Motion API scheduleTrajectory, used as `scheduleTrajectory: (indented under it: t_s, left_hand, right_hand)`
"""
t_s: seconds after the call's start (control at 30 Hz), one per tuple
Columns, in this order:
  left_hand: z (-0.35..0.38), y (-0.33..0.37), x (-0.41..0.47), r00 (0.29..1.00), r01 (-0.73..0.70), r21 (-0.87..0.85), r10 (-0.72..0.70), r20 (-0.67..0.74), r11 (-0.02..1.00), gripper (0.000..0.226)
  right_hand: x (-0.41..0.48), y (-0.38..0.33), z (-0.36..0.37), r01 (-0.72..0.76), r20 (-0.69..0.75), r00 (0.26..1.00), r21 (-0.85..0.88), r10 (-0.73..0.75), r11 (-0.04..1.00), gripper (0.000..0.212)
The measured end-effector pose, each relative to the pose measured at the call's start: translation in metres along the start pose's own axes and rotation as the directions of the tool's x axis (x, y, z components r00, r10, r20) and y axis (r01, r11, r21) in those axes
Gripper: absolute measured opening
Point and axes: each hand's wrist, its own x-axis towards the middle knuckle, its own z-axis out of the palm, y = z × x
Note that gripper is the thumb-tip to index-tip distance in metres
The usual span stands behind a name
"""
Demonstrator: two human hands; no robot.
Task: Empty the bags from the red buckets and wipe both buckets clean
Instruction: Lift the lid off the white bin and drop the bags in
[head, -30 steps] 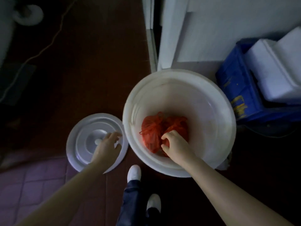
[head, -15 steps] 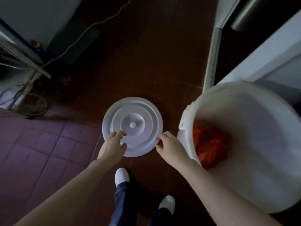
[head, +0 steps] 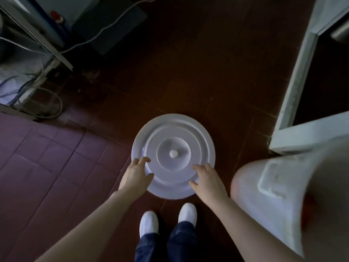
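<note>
A round white lid [head: 173, 154] with a small centre knob lies low over the dark floor in front of my feet. My left hand [head: 136, 174] grips its near-left rim, fingers on top and thumb at the edge. My right hand [head: 206, 181] holds the near-right rim the same way. Whether the lid rests on the floor or is raised, I cannot tell. The big white bucket [head: 294, 195] stands at the right with only its outer wall and a handle lug showing. A faint red glow through the wall hints at the red bags; the bucket's inside is hidden.
A white door frame [head: 294, 87] rises behind the bucket at the right. Cables [head: 105, 29] and metal legs crowd the upper left. Purple tiles [head: 47, 167] cover the left floor, brown boards the middle. My white shoes [head: 168, 218] stand just below the lid.
My right hand left the red bags in the bucket and came over to the lid. Both hands now hold the lid's near rim. The view swung left, pushing the bucket to the right edge.
</note>
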Motion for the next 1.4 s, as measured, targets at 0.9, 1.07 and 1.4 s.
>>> scheduleTrajectory:
  t_s: [0.9,1.07,1.4]
  left_hand:
    - [0.197,-0.205,0.241,0.851,0.286,-0.388,-0.419,-0.318,0.876,0.064]
    - [0.185,-0.192,0.226,0.892,0.181,-0.395,-0.32,-0.321,0.901,0.055]
    - [0.068,-0.142,0.16,0.924,0.084,-0.586,-0.282,-0.257,0.806,0.044]
  right_hand:
    - [0.294,0.095,0.252,0.153,0.07,0.988,-0.398,-0.137,0.904,0.043]
    - [0.271,0.102,0.237,0.135,0.009,0.991,-0.222,-0.136,0.966,0.033]
    - [0.206,0.058,0.149,0.149,-0.034,0.989,0.097,-0.146,0.984,0.031]
